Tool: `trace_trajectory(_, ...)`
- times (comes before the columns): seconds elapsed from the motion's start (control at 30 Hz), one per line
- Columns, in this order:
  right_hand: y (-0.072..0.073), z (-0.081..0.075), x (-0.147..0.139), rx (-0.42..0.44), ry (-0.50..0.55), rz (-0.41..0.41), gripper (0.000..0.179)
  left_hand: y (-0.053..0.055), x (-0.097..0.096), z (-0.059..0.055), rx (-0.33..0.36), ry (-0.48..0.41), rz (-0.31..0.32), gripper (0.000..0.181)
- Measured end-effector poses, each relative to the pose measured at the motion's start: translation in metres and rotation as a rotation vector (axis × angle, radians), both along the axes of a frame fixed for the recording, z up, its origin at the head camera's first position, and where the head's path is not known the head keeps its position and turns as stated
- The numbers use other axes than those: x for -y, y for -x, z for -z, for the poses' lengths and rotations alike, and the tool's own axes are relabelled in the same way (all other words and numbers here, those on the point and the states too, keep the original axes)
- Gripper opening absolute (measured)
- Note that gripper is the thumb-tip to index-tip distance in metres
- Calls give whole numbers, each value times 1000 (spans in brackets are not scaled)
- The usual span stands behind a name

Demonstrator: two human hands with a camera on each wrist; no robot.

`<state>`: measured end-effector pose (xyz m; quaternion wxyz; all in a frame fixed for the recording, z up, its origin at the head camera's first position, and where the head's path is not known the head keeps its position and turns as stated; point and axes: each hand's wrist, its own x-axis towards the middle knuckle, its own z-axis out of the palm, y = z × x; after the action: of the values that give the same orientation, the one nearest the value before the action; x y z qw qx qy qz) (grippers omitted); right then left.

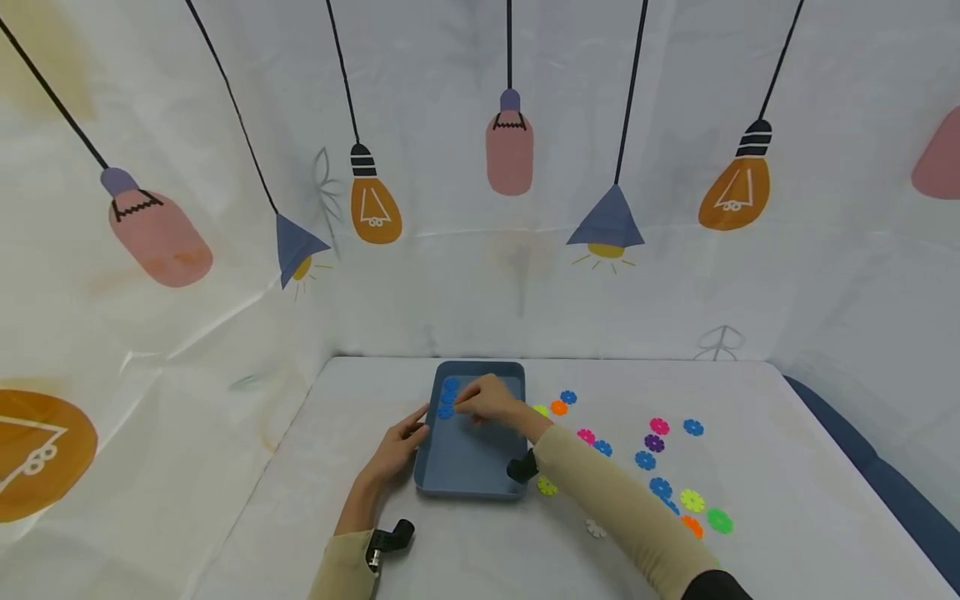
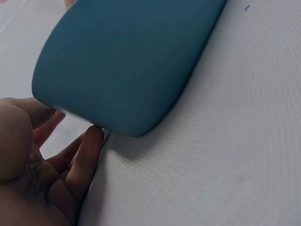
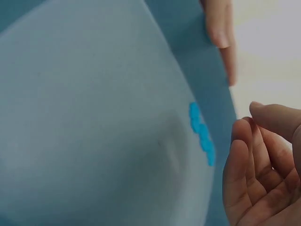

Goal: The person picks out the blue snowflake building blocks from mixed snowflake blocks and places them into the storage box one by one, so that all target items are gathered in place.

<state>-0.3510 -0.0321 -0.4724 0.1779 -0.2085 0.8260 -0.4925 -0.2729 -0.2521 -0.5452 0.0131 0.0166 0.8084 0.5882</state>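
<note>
In the head view, our right sleeve (image 1: 615, 500) cuts across the table (image 1: 795, 508) from 4 o'clock of the blue-grey tray (image 1: 472, 462), so any discs beneath it are hidden from us. Beside the tray, mostly towards 3 o'clock, we count sixteen loose discs: six blue ones (image 1: 693, 427), one of them partly covered, three yellow ones (image 1: 692, 500), two orange ones (image 1: 559, 407), two pink ones (image 1: 659, 426), a purple one (image 1: 654, 443), a green one (image 1: 720, 521) and a white one (image 1: 596, 528). Inside the tray, towards 11 o'clock, runs a short row of blue discs (image 1: 446, 412), about four, too tightly set for a sure count. They lie at 9 o'clock from our right hand (image 1: 491, 398), which hovers over the tray with its fingertips close to them, and at 1 o'clock from our left hand (image 1: 397, 446), which touches the tray's 9 o'clock edge. In the left wrist view, the tray is cropped at 12 o'clock and its contents are out of sight; our left hand, at 8 o'clock, has relaxed fingers against the edge without clasping it. In the right wrist view, the blurred tray runs out of frame, the blue row sits at 10 o'clock from our right hand, and that hand is loosely curved, thumb slightly off the fingertips, holding nothing we can see.
</note>
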Motion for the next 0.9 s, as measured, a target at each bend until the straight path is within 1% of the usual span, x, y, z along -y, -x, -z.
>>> trace_trajectory(0.13, -2, -10, -20, 3, 13, -33, 24, 1, 0, -2, -7, -2, -15, 48)
trace_trajectory(0.23, -3, -12, -36, -3, 2, -16, 28, 1, 0, -3, -18, 12, -23, 48)
trace_trajectory(0.4, -10, -9, -64, -8, -17, 42, 22, -1, -1, -2, -2, 29, -13, 49)
trace_trajectory(0.53, -16, -5, -87, 8, -18, 77, 18, -3, 0, -1, 12, 21, -14, 49)
trace_trajectory(0.7, -22, 1, -118, 3, -23, 104, 20, -4, 1, -3, 20, -1, -24, 48)
trace_trajectory(0.77, -23, 3, -132, 11, -21, 128, 19, -3, 1, -5, 14, -1, -16, 49)
trace_trajectory(0.9, -28, 9, -158, 38, -43, 209, 18, -3, -1, -5, 6, 3, 4, 49)
